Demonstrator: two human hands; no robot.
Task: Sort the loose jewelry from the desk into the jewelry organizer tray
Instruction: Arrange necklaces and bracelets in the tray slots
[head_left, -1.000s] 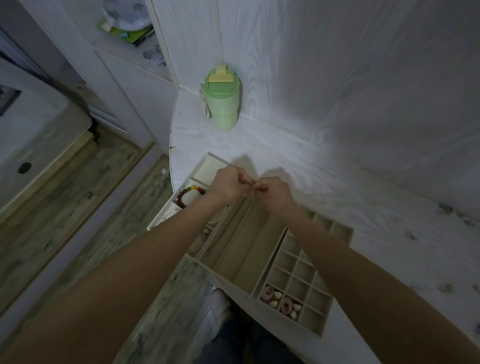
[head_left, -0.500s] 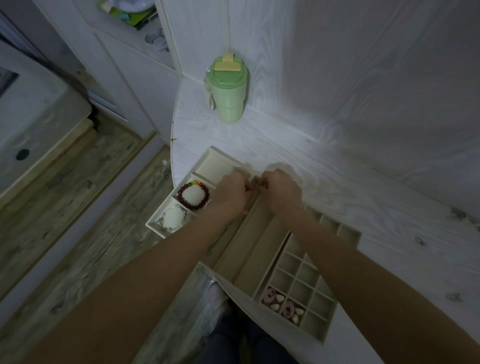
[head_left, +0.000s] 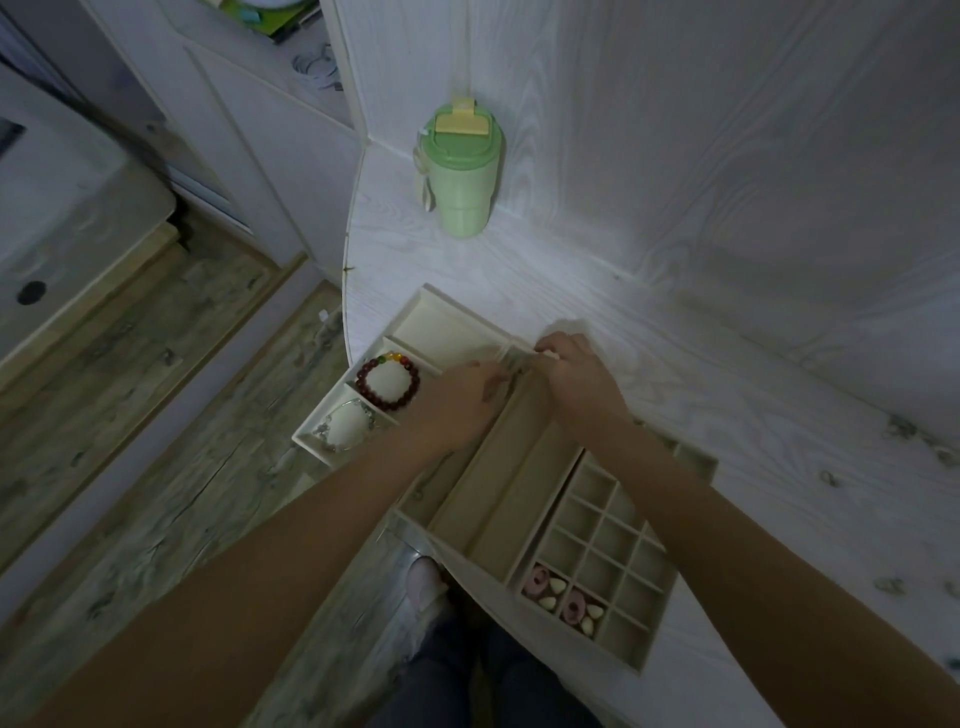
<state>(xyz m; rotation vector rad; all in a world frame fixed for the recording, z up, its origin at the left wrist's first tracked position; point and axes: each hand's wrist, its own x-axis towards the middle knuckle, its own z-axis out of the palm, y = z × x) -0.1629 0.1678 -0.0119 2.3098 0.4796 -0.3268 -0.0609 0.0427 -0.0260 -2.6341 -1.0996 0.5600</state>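
A beige organizer tray (head_left: 447, 332) lies at the desk's rounded left corner. Its left cells hold a red bead bracelet (head_left: 414, 387) and a silver bracelet (head_left: 324, 431); the far left cell is bare. Near grid cells hold pink rings (head_left: 537, 582) and small white pieces. My left hand (head_left: 462, 400) and my right hand (head_left: 576, 374) meet low at the far end of the long middle slots. Their fingertips pinch a small thin jewelry piece (head_left: 519, 362) between them, too small to identify. My forearms hide parts of the slots and the grid.
A green lidded cup (head_left: 465, 176) stands in the desk's back corner against the wall. The white desk (head_left: 727, 405) stretches right of the tray. Its left edge (head_left: 345, 312) drops to wooden flooring, and the tray's near corner overhangs it.
Both hands, still pinched together, have dropped from above the tray to the far end of the long slots. The bracelets on the left are now uncovered.
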